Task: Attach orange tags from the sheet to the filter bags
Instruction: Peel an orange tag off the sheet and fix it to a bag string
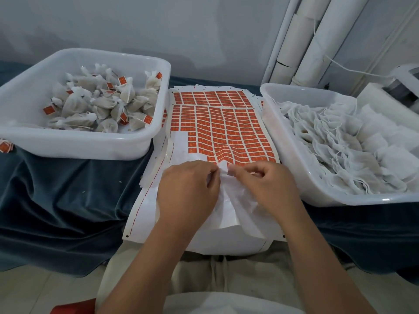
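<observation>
A sheet of orange tags [223, 130] lies between two tubs, its near part peeled to bare white backing. Over that backing, my left hand [188, 191] and my right hand [267, 186] both pinch the top of one white filter bag [235, 196], which trails toward me. No tag shows between my fingers. The left white tub [74, 141] holds several tied bags with orange tags [108, 103]. The right white tub [294, 164] is full of flat untagged filter bags [340, 141] with strings.
A dark blue cloth [56, 196] covers the table. A few loose orange tags [5, 146] lie at the far left edge. White pipes [303, 41] stand at the back right, with a white machine [403, 85] beside them.
</observation>
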A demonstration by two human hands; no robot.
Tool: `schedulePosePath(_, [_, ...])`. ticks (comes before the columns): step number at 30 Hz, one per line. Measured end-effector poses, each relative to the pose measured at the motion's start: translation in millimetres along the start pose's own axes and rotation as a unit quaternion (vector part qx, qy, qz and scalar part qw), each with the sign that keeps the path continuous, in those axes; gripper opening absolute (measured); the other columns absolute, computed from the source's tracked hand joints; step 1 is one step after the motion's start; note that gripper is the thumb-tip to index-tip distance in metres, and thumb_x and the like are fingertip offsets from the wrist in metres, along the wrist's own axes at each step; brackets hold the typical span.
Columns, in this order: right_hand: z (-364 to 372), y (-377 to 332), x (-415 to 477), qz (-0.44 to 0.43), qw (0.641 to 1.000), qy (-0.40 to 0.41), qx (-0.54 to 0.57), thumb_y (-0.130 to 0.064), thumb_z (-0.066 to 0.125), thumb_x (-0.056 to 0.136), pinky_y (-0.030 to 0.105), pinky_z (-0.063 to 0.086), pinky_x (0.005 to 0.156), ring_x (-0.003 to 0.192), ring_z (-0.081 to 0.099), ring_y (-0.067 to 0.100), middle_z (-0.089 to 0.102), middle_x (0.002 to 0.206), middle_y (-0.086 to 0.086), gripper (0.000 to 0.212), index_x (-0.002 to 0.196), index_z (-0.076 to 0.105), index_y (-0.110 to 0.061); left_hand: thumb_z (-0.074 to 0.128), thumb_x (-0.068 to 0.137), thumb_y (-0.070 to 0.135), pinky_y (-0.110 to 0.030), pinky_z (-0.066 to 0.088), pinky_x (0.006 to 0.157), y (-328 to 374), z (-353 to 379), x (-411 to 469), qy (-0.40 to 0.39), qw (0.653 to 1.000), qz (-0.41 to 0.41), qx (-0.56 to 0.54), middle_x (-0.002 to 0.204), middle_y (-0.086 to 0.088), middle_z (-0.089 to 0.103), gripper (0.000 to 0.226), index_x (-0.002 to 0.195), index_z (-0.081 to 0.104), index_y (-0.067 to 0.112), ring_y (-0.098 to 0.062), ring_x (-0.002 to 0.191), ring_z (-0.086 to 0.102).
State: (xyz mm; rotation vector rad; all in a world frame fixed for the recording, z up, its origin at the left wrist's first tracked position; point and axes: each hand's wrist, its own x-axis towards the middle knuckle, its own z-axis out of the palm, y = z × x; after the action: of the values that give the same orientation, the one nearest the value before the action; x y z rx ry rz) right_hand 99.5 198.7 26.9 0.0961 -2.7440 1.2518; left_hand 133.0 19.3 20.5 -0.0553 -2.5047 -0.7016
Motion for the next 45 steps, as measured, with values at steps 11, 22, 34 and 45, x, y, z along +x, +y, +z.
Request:
schedulePosePath(11, [-1.8,0.1,-12.2,0.066,0.983,0.093,0.146,-0.044,0.07,0.096,0.021,0.05,0.075,0.092,0.063,-0.016,0.07,0.095,-0.037,0.014,0.084,0.076,-0.044,0.074,0.094,0.038,-0.032,0.057,0.079,-6.7,7.2,1.1,-0.005,0.999,-0.044,-0.005,0.088,0.008,0.078,0.014,0.098,0.08,0.027,-0.012,0.069,0.068])
schedulePosePath(22, [-6.4,-19.2,-38.2,0.092,0.891,0.017,0.445,-0.042,0.079,0.083,0.028,0.037,0.048,0.048,0.033,0.013,0.04,0.059,0.006,0.03,0.101,0.082,-0.018,0.052,0.088,0.074,-0.016,0.052,0.092,11.4,-3.4,2.1,-0.057,0.967,-0.096,-0.228,0.118,0.023,0.073,0.053,0.12,0.072,0.038,0.004,0.109,0.066])
schedulePosePath(34, [-6.0,-23.2,-40.1,0.048,0.902,-0.032,0.427,-0.027,0.052,0.098,0.03,0.049,0.072,0.061,0.047,0.01,0.044,0.066,-0.006,0.038,0.129,0.073,-0.035,0.084,0.08,0.047,-0.024,0.054,0.071,19.9,-15.7,5.1,-0.093,0.769,-0.321,-0.545,0.09,0.003,0.08,0.026,0.091,0.079,0.023,-0.009,0.081,0.075])
schedulePosePath(45, [-26.6,-46.0,-47.2,-0.104,0.973,-0.062,0.197,-0.028,0.067,0.101,0.017,0.056,0.09,0.106,0.073,0.003,0.08,0.099,-0.016,0.035,0.131,0.063,-0.046,0.079,0.091,0.022,-0.035,0.063,0.089,9.4,-22.2,8.7,-0.215,0.805,-0.233,-0.502,0.098,0.004,0.08,0.013,0.104,0.082,0.025,-0.017,0.096,0.077])
